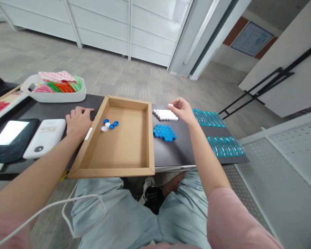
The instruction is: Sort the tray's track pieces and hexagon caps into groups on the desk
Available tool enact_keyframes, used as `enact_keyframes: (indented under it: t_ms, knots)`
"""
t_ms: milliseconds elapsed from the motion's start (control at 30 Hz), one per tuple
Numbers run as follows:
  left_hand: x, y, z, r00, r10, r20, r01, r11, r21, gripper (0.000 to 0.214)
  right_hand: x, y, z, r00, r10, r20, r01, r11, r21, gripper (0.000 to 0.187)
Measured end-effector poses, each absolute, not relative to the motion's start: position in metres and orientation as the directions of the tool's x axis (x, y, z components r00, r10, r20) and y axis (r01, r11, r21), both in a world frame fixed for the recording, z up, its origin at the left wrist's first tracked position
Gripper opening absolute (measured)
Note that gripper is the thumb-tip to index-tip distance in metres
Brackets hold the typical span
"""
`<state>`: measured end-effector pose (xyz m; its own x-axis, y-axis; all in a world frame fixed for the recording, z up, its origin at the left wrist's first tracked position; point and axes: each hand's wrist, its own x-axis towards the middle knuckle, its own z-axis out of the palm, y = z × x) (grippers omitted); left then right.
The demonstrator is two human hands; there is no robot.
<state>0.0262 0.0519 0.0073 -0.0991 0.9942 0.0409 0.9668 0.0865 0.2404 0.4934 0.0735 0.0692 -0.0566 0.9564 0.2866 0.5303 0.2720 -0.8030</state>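
My right hand [182,110] is closed in a pinch on a small white hexagonal piece [170,105]. It hangs just above a flat patch of white hexagonal pieces [165,114]. Nearer to me lies a patch of blue hexagonal pieces [165,132]. A shallow cardboard tray [150,145] stands to the left of both patches. Inside it, toward its back left, several blue hexagons [112,127] and white hexagons [104,128] sit close together. My left hand [79,121] rests open on the table beside the tray's left wall, holding nothing.
Left of my left hand lie a white power bank [45,138] and a black device with a lit screen [12,138]. A white basket [59,97] of colourful craft sticks stands behind. Clear teal plastic cases [226,146] lie at the right. A white cable [52,207] crosses my lap.
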Motion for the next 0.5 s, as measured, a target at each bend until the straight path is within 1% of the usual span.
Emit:
enact_keyframes:
  t_ms: [33,100,233,300,367,433,500]
  knots:
    - [0.027,0.052,0.007,-0.104,0.994,0.039,0.969,0.092,0.231,0.069,0.509,0.078,0.064,0.009,0.958,0.288,0.525,0.24,-0.817,0.036]
    - [0.028,0.053,0.008,-0.115,0.993,0.036,0.972,0.105,0.212,0.069,0.533,0.086,0.054,0.076,0.952,0.296,0.524,0.214,-0.824,0.034]
    - [0.028,0.055,0.009,-0.12,0.992,0.028,0.977,0.113,0.179,0.072,0.563,0.104,0.035,0.083,0.942,0.326,0.586,0.219,-0.78,0.033]
    - [0.028,0.056,0.008,-0.125,0.992,0.025,0.98,0.12,0.158,0.072,0.572,0.112,0.026,0.084,0.944,0.319,0.655,0.189,-0.732,0.032]
    - [0.028,0.058,0.007,-0.138,0.99,0.025,0.982,0.133,0.133,0.072,0.579,0.117,0.016,0.068,0.95,0.304,0.727,0.162,-0.667,0.026]
    - [0.028,0.06,0.006,-0.154,0.988,0.021,0.982,0.15,0.115,0.072,0.585,0.12,0.006,0.019,0.951,0.308,0.789,0.174,-0.588,0.021]
    - [0.028,0.061,0.006,-0.173,0.985,0.012,0.98,0.171,0.103,0.075,0.59,0.121,-0.002,-0.04,0.95,0.311,0.833,0.203,-0.514,0.02]
